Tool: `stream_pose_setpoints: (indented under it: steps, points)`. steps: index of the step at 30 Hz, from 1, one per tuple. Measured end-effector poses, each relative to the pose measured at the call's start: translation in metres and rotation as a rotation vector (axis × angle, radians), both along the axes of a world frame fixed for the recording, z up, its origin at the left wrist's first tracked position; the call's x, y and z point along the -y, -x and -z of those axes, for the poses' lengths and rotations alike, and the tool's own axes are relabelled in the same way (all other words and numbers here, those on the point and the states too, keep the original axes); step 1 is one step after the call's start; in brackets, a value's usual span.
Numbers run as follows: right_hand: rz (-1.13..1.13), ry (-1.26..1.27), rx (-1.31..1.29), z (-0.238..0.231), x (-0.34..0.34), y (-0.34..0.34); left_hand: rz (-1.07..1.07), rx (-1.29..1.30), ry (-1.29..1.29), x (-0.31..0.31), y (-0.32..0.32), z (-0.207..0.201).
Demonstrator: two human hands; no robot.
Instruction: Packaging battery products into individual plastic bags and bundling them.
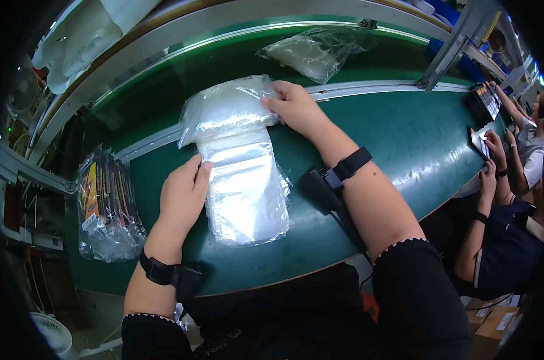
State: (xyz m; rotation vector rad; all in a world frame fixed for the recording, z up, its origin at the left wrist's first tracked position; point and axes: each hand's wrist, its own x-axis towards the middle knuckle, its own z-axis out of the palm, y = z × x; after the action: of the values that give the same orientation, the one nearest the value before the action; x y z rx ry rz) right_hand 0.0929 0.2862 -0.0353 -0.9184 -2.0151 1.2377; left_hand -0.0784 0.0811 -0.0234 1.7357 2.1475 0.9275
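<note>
A stack of clear flat plastic bags [248, 198] lies on the green table in front of me. Its far end meets a fuller, puffed clear plastic bag [227, 108], which appears to hold more of the same. My left hand [183, 189] grips the left edge of the flat stack, thumb on top and the other fingers partly hidden. At the far right, my right hand [297, 109] pinches the edge of the puffed bag between thumb and fingers.
To the left stand several dark printed packets [107, 192] in clear wrapping. Another crumpled clear bag [311, 54] lies beyond the metal rail [368, 89]. On the right, other people work by a black crate [483, 103]. A metal post [458, 45] rises at the back right.
</note>
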Motion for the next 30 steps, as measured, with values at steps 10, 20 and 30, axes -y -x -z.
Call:
stream_pose_setpoints:
  steps: [10,20,30]
  points:
    - [0.079,0.157,-0.189,-0.003,0.004,0.004,-0.096,-0.146,0.371,0.026,-0.021,-0.056]
    - [0.224,-0.260,0.399,-0.019,0.022,0.024,0.633,-0.416,0.178,0.036,-0.044,-0.024]
    - [0.147,-0.377,-0.065,-0.019,0.007,0.039,0.482,-0.493,0.042,0.037,-0.046,-0.004]
